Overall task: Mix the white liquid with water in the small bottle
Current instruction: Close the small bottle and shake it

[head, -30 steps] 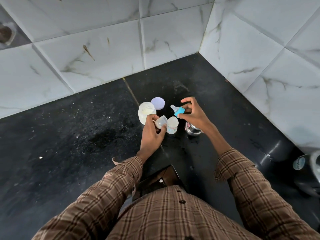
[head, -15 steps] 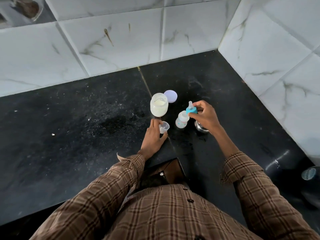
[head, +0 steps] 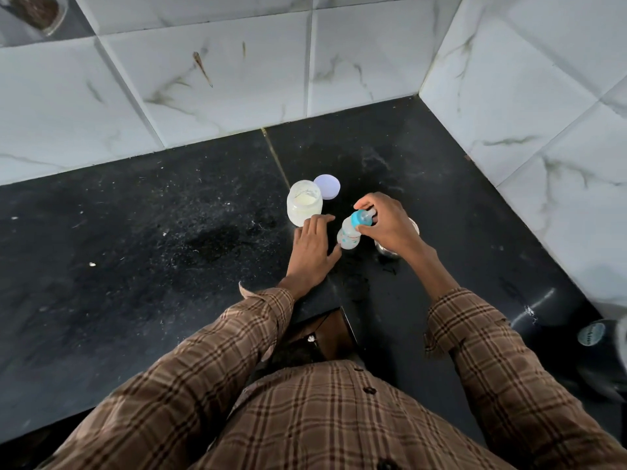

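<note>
The small bottle [head: 347, 236] stands on the black counter [head: 135, 239], whitish with small coloured prints. My right hand [head: 386, 225] pinches its blue teat cap [head: 360, 219] at the bottle's mouth. My left hand [head: 314, 249] lies flat just left of the bottle, fingers straight, its thumb close to the bottle's base. A small clear cup seen earlier is hidden under that hand. Behind my left hand stands an uncapped jar [head: 304, 206] with white liquid inside.
The jar's pale round lid [head: 326, 186] lies behind it. A steel cup [head: 386, 251] is partly hidden under my right wrist. Marble-tiled walls meet in the far right corner. A dark container with a round label [head: 592, 334] sits at the right edge.
My left hand set the small clear cup down and now lies flat over it. My right hand brought the blue teat cap onto the small bottle's mouth.
</note>
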